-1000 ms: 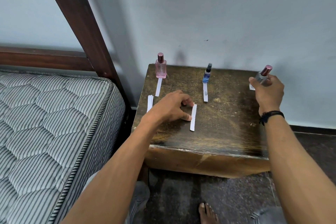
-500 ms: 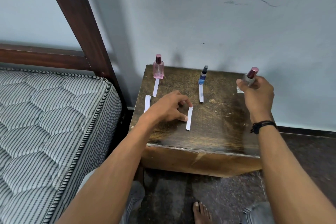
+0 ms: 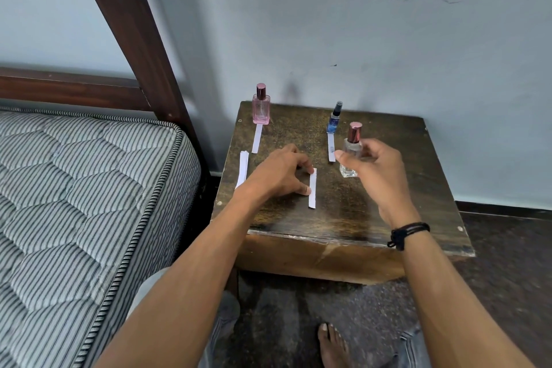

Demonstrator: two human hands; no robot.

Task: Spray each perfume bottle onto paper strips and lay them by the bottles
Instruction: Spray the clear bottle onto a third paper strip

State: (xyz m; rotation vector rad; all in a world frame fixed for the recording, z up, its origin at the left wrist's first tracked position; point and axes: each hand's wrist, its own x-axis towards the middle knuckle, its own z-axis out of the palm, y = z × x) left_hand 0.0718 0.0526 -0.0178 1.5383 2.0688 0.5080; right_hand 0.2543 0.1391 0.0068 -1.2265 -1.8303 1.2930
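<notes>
My right hand (image 3: 377,170) grips a clear glass perfume bottle (image 3: 352,150) with a rose-metal cap, lifted above the middle of the wooden side table (image 3: 403,182). My left hand (image 3: 279,173) pinches a white paper strip (image 3: 312,188) lying flat on the table just left of the bottle. A pink bottle (image 3: 261,106) stands at the back left with a strip (image 3: 257,138) in front of it. At the back middle a small blue spray bottle (image 3: 334,118) stands with its own strip (image 3: 331,148).
A small stack of spare strips (image 3: 242,167) lies near the table's left edge. A striped mattress (image 3: 77,203) and a dark wooden bed post (image 3: 128,27) stand to the left. The wall is right behind the table. A bare foot (image 3: 333,346) rests on the dark floor below.
My right hand has carried the clear bottle from the table's back right corner leftward to the middle, close to the strip. My left hand stays on that strip.
</notes>
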